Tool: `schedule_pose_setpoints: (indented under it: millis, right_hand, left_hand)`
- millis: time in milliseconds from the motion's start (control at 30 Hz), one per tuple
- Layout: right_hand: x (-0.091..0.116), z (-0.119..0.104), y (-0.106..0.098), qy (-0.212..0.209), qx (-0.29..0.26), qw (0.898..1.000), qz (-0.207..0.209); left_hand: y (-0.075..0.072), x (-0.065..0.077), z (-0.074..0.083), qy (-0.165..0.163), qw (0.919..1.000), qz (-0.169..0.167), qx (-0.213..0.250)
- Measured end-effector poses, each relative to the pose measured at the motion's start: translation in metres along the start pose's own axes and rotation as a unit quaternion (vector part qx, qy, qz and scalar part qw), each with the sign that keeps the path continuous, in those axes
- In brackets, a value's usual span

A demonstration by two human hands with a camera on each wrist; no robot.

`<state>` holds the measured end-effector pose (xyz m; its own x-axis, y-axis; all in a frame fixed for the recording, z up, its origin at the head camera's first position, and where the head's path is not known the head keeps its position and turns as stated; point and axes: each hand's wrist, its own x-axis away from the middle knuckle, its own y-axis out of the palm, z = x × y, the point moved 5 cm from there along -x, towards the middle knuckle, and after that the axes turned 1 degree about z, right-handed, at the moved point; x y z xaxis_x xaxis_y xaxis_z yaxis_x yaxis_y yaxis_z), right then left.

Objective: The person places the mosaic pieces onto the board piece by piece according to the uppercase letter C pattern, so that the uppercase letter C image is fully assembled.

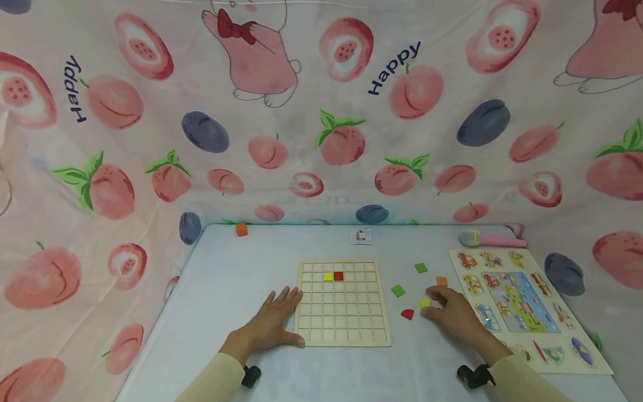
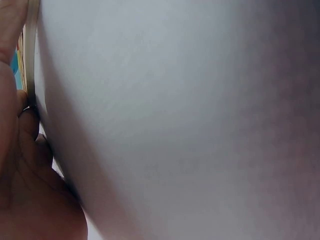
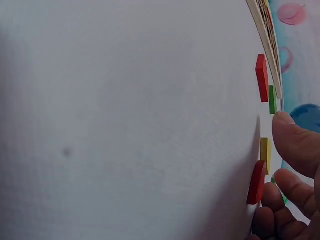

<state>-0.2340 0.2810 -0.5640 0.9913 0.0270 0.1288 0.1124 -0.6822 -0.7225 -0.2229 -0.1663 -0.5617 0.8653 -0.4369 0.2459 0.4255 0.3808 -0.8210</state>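
Observation:
A wooden grid board [image 1: 341,304] lies on the table with a yellow square tile [image 1: 329,276] and a red square tile [image 1: 339,276] side by side in its upper part. My left hand [image 1: 273,321] rests at the board's left edge, fingers extended and thumb along the lower left corner. Over the loose pieces right of the board is my right hand [image 1: 454,312], thumb and forefinger apart beside a yellow piece [image 1: 425,303]. In the right wrist view a red piece [image 3: 257,182] stands close by the fingers; the hand hides it in the head view.
Around the right hand lie a red rounded piece [image 1: 407,314], green pieces [image 1: 398,290] and an orange piece [image 1: 441,281]. A picture puzzle board [image 1: 532,352] is at the right, a pink toy microphone [image 1: 497,239] behind it. At the back are a small card [image 1: 360,237] and an orange block [image 1: 241,229].

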Motion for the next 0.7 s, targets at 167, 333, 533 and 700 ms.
schedule_pose_setpoints:
  millis: [167,333,533,700]
  right_hand:
    - [-0.0019,-0.0022,0.003,-0.011,0.031,0.999,0.008]
    - [-0.0013,-0.0057,0.0035,-0.012,0.051,0.998,0.019]
    - [0.0021,-0.0068,0.0004,0.005,0.017,1.0,0.023]
    - [0.0022,-0.0034,-0.0002,0.022,0.006,0.999,0.035]
  left_hand:
    - [-0.0008,0.0003,0.0002,-0.002,1.0,0.002,0.001]
    - [-0.0005,0.0001,0.0001,-0.002,1.0,0.003,0.002]
    - [-0.0003,-0.0001,-0.0005,-0.001,1.0,0.004,-0.001]
    - [-0.0002,-0.0003,0.0,-0.001,1.0,0.004,-0.003]
